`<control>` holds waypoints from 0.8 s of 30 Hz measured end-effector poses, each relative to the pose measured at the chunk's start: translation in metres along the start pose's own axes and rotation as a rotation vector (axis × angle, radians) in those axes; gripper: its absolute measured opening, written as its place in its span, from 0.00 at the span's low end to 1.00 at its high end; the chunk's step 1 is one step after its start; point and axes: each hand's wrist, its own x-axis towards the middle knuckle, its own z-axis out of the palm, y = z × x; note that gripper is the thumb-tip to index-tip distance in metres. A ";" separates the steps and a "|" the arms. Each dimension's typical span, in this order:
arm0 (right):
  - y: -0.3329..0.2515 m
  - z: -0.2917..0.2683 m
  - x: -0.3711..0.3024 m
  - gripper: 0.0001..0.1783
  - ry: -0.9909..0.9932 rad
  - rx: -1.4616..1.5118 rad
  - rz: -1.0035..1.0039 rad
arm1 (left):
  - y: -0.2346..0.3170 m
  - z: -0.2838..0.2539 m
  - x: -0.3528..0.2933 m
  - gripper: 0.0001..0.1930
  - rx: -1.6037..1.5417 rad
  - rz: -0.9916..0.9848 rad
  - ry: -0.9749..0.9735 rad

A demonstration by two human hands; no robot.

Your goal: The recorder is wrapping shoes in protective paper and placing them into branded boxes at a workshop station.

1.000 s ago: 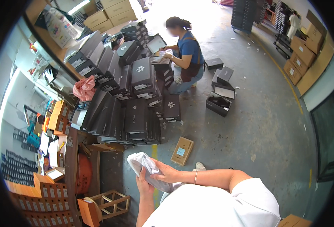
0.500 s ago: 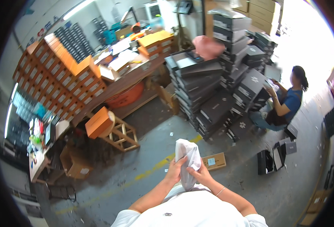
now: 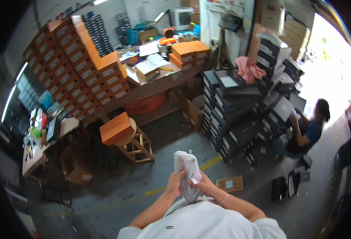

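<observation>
Above grey workshop floor (image 3: 165,159), left hand (image 3: 174,185) and right hand (image 3: 203,185) grasp an apparently wrapped bundle (image 3: 186,164).

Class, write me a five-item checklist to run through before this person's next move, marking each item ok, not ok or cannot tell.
1. Left grip on the white wrapped bundle: ok, fingers against its side.
2. Right grip on the same bundle: ok, holding the opposite side.
3. Contents of the bundle identified: cannot tell, the wrapping hides them.
4. Stool free of things: not ok, an orange box rests on it.
5. Floor free of boxes: not ok, a flat brown box lies beyond the right grip.
</observation>
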 end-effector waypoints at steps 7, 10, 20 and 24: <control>-0.003 0.031 0.021 0.46 0.015 -0.144 -0.021 | 0.007 -0.025 -0.005 0.26 -0.039 0.129 0.046; -0.013 0.036 0.019 0.47 0.025 -0.170 0.049 | 0.007 -0.010 -0.010 0.26 -0.022 0.252 0.111; -0.013 0.016 0.041 0.47 0.072 -0.129 0.062 | 0.003 -0.023 0.025 0.31 0.134 0.053 0.064; -0.018 -0.015 0.058 0.47 0.060 -0.136 -0.007 | 0.009 -0.007 0.059 0.30 0.136 -0.041 -0.022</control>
